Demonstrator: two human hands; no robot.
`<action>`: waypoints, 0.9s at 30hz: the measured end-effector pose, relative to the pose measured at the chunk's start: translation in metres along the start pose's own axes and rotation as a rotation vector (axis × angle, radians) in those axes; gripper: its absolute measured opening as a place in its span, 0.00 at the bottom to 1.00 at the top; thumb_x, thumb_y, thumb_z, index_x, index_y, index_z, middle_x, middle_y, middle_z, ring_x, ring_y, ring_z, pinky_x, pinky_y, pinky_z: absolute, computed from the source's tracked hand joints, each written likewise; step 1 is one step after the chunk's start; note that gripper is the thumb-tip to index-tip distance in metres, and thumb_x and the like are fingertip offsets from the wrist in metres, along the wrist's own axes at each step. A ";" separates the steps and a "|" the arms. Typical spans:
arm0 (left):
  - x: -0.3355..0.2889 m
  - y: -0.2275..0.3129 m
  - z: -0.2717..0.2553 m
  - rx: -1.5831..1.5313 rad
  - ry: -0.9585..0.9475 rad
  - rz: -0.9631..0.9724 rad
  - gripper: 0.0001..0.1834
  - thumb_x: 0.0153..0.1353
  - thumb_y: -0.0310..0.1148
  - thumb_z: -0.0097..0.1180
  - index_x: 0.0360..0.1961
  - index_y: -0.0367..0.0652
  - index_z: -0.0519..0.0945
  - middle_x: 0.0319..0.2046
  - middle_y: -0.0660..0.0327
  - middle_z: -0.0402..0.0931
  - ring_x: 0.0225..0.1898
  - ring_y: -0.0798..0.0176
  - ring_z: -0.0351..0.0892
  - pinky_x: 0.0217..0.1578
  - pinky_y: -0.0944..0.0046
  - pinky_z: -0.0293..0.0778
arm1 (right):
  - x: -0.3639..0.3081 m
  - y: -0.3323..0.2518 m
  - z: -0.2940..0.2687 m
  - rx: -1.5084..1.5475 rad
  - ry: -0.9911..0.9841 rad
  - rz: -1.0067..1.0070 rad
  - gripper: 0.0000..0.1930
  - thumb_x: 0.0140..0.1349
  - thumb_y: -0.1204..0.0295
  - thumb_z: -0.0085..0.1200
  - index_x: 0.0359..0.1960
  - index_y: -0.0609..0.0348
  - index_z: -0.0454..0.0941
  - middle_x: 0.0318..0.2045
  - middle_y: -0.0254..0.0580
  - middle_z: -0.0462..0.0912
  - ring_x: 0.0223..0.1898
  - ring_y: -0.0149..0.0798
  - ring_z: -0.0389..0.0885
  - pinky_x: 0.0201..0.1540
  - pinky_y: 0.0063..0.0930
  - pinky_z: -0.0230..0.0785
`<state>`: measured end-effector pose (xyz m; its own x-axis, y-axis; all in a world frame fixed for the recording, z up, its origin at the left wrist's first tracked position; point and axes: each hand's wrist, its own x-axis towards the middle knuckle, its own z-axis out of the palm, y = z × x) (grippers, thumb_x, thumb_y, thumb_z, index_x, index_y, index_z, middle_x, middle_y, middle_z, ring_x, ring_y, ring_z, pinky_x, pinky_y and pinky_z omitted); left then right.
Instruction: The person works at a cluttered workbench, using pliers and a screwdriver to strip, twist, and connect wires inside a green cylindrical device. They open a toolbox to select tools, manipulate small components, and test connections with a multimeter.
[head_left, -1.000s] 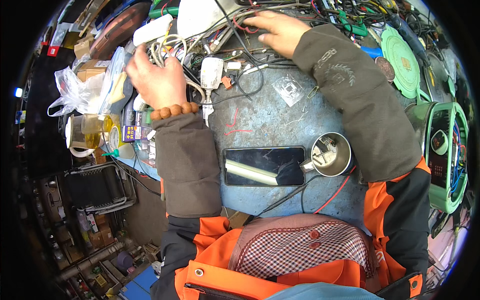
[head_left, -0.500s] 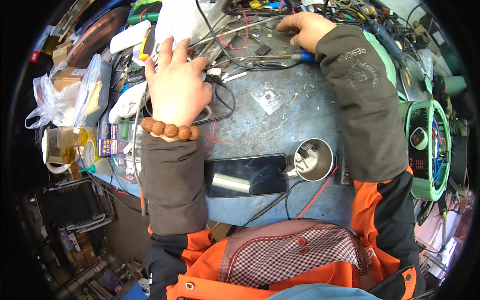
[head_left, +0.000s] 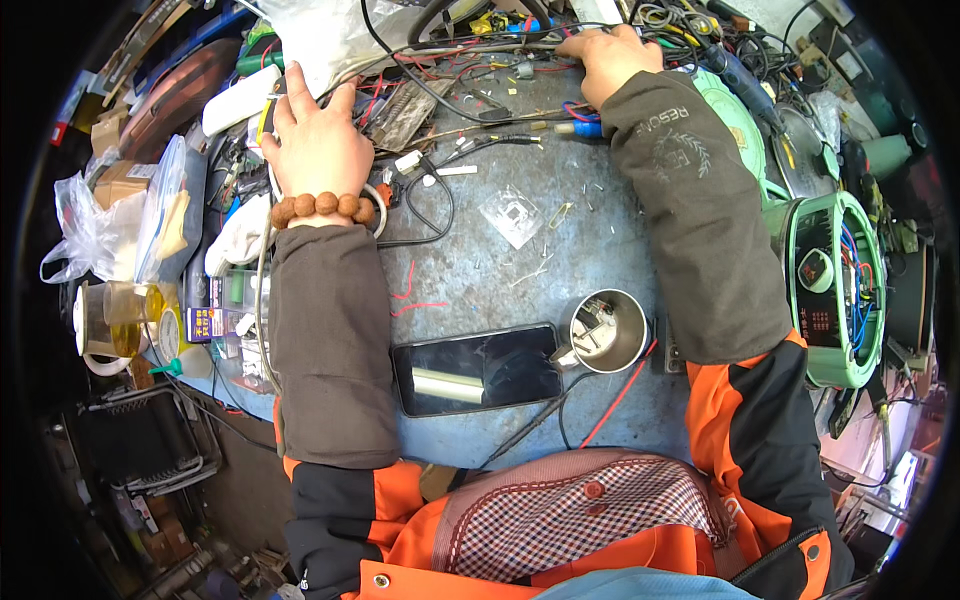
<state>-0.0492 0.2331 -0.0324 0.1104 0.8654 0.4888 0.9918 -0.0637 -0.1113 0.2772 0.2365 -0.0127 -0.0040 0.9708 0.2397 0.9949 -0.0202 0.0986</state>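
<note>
My left hand (head_left: 318, 150), with a brown beaded bracelet at its wrist, is open palm down with fingers spread. Its fingertips are near a clear plastic bag (head_left: 325, 35) and a white flat case (head_left: 240, 100). At the far side my right hand (head_left: 612, 65) rests over a heap of cables (head_left: 660, 20), fingers apart and slightly bent, some tips hidden among the wires. A long grey cable (head_left: 455, 52) runs between the hands. Below it lie a worn brown board (head_left: 405, 115) and a blue-handled tool (head_left: 578, 129).
On the blue bench (head_left: 480, 270) lie a black phone (head_left: 480, 370), a metal mug (head_left: 610, 335) holding small parts, a small clear bag (head_left: 511, 215) and red wire bits (head_left: 418, 305). A green-rimmed appliance (head_left: 835, 290) with exposed wires stands right; bagged items (head_left: 165, 210) lie left.
Both hands have moved slightly left and farther away. The plastic bag and the grey cable have shifted toward the far side, and the worn brown board now shows. The view has shifted slightly.
</note>
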 end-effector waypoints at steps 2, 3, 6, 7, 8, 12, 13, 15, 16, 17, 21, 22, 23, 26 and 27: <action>0.010 -0.001 -0.002 -0.060 -0.055 -0.044 0.35 0.59 0.32 0.63 0.69 0.72 0.83 0.84 0.49 0.55 0.79 0.38 0.63 0.74 0.27 0.62 | 0.006 0.008 -0.002 0.035 0.103 0.064 0.27 0.63 0.78 0.59 0.59 0.28 0.90 0.57 0.27 0.91 0.62 0.43 0.82 0.66 0.56 0.67; 0.016 -0.004 -0.002 -0.109 -0.085 -0.052 0.36 0.58 0.33 0.64 0.70 0.72 0.82 0.84 0.49 0.55 0.80 0.37 0.62 0.74 0.27 0.61 | 0.007 0.018 -0.006 0.070 0.146 0.090 0.26 0.63 0.77 0.59 0.57 0.28 0.91 0.55 0.28 0.92 0.61 0.43 0.83 0.65 0.56 0.67; 0.026 -0.006 -0.004 -0.131 -0.190 -0.029 0.42 0.54 0.36 0.66 0.74 0.75 0.78 0.85 0.49 0.54 0.81 0.33 0.57 0.77 0.29 0.58 | 0.016 0.045 0.003 0.215 0.200 0.104 0.22 0.63 0.73 0.61 0.57 0.34 0.92 0.47 0.41 0.93 0.53 0.51 0.90 0.57 0.47 0.79; 0.027 -0.005 -0.005 -0.123 -0.230 -0.012 0.45 0.53 0.38 0.67 0.76 0.76 0.76 0.85 0.48 0.53 0.82 0.32 0.55 0.78 0.30 0.57 | 0.013 0.045 0.001 0.284 0.200 0.051 0.22 0.63 0.74 0.63 0.58 0.40 0.91 0.45 0.43 0.94 0.51 0.49 0.91 0.56 0.43 0.80; 0.028 -0.013 -0.006 -0.169 -0.270 0.023 0.45 0.51 0.40 0.67 0.76 0.75 0.77 0.85 0.47 0.53 0.82 0.31 0.55 0.78 0.31 0.56 | 0.009 0.040 0.002 0.635 0.038 0.119 0.14 0.65 0.72 0.64 0.50 0.59 0.92 0.38 0.50 0.93 0.39 0.44 0.92 0.47 0.36 0.84; 0.033 -0.030 -0.018 -0.431 -0.280 0.117 0.38 0.49 0.49 0.75 0.66 0.61 0.87 0.83 0.41 0.57 0.81 0.32 0.56 0.79 0.32 0.53 | 0.009 0.040 -0.010 0.621 -0.119 -0.032 0.17 0.61 0.70 0.70 0.51 0.58 0.92 0.40 0.52 0.94 0.43 0.48 0.94 0.52 0.38 0.84; 0.032 -0.026 -0.024 -0.414 -0.303 0.139 0.39 0.48 0.51 0.76 0.66 0.60 0.87 0.82 0.41 0.58 0.81 0.32 0.56 0.79 0.32 0.53 | 0.008 0.041 -0.012 0.612 -0.093 -0.023 0.16 0.61 0.70 0.70 0.50 0.57 0.92 0.40 0.52 0.93 0.42 0.49 0.93 0.51 0.39 0.84; 0.024 -0.012 -0.040 -0.372 -0.346 0.175 0.42 0.46 0.55 0.79 0.65 0.59 0.87 0.81 0.40 0.60 0.81 0.32 0.56 0.79 0.32 0.53 | 0.003 0.038 -0.019 0.598 -0.041 -0.013 0.14 0.61 0.69 0.69 0.49 0.56 0.92 0.39 0.52 0.93 0.42 0.51 0.93 0.51 0.41 0.84; 0.024 -0.004 -0.041 -0.311 -0.388 0.209 0.45 0.43 0.60 0.82 0.64 0.56 0.88 0.80 0.39 0.62 0.81 0.33 0.56 0.77 0.30 0.55 | 0.007 0.040 -0.017 0.713 -0.197 -0.028 0.21 0.59 0.72 0.73 0.56 0.59 0.89 0.41 0.48 0.92 0.46 0.44 0.90 0.55 0.37 0.81; 0.018 0.007 -0.043 -0.225 -0.360 0.195 0.40 0.45 0.57 0.82 0.61 0.56 0.89 0.67 0.46 0.74 0.73 0.37 0.69 0.72 0.39 0.66 | 0.011 0.042 -0.016 0.826 -0.355 -0.046 0.28 0.57 0.74 0.76 0.63 0.61 0.86 0.44 0.44 0.91 0.51 0.36 0.87 0.59 0.33 0.79; 0.014 0.021 -0.031 -0.152 -0.255 0.154 0.40 0.43 0.51 0.77 0.60 0.47 0.88 0.66 0.48 0.75 0.72 0.38 0.70 0.71 0.37 0.67 | -0.006 0.026 -0.027 0.574 -0.667 -0.289 0.42 0.49 0.71 0.82 0.70 0.59 0.80 0.58 0.53 0.88 0.62 0.44 0.85 0.65 0.36 0.76; 0.014 0.025 -0.030 -0.117 -0.229 0.143 0.39 0.44 0.51 0.76 0.58 0.45 0.89 0.66 0.48 0.76 0.71 0.39 0.72 0.69 0.39 0.70 | -0.008 0.022 -0.022 0.483 -0.608 -0.289 0.35 0.48 0.73 0.79 0.63 0.59 0.85 0.54 0.51 0.90 0.59 0.49 0.88 0.62 0.38 0.79; 0.014 0.029 -0.031 -0.082 -0.203 0.132 0.37 0.44 0.51 0.75 0.56 0.42 0.90 0.65 0.48 0.77 0.70 0.39 0.73 0.68 0.40 0.72 | -0.005 0.019 -0.019 0.456 -0.591 -0.265 0.32 0.48 0.74 0.78 0.60 0.60 0.87 0.52 0.51 0.91 0.56 0.50 0.89 0.60 0.38 0.80; 0.020 0.030 -0.041 -0.178 -0.255 0.098 0.32 0.47 0.50 0.72 0.50 0.40 0.92 0.61 0.47 0.81 0.64 0.40 0.80 0.64 0.45 0.77 | 0.000 0.018 -0.015 0.485 -0.487 -0.246 0.17 0.49 0.76 0.70 0.44 0.59 0.91 0.40 0.49 0.92 0.46 0.52 0.91 0.50 0.42 0.83; 0.020 0.028 -0.040 -0.223 -0.211 0.071 0.30 0.48 0.50 0.72 0.48 0.40 0.92 0.58 0.47 0.82 0.62 0.40 0.81 0.63 0.46 0.78 | 0.000 0.018 -0.017 0.474 -0.404 -0.241 0.17 0.50 0.75 0.70 0.44 0.57 0.91 0.40 0.49 0.92 0.45 0.52 0.91 0.49 0.42 0.83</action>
<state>-0.0171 0.2284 0.0087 0.1871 0.9373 0.2941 0.9744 -0.2151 0.0657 0.2931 0.2320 0.0055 -0.2859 0.9500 -0.1259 0.9079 0.2265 -0.3528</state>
